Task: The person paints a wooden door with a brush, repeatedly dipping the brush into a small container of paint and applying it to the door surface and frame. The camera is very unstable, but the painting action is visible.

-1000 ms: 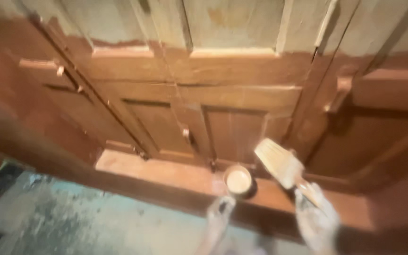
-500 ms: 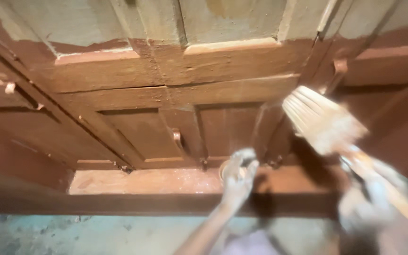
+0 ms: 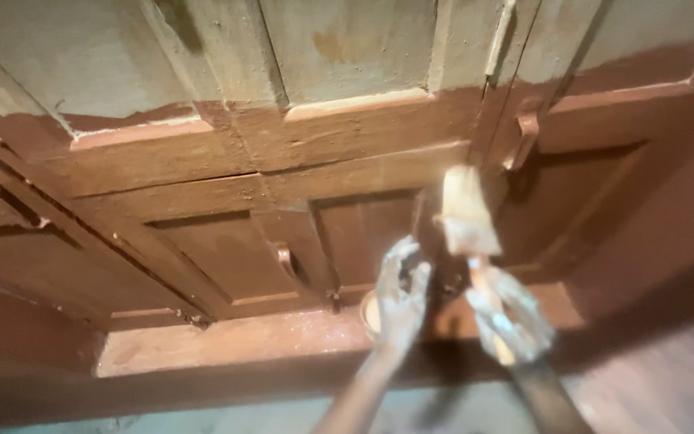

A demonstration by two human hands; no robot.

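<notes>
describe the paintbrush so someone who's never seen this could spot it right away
Start at the big panelled wooden door, brown on its lower part and pale above. In front of its lower middle, the right hand holds the paintbrush upright. Its wide, flat, pale bristle head stands out against the brown wood.

The wide paintbrush (image 3: pixel 466 210) stands up with its pale bristles on top, close to the brown door. The small round paint tin (image 3: pixel 369 312) sits on the ledge below, mostly hidden.

paintbrush (image 3: pixel 467 213) swung upright — now nearer centre
</notes>
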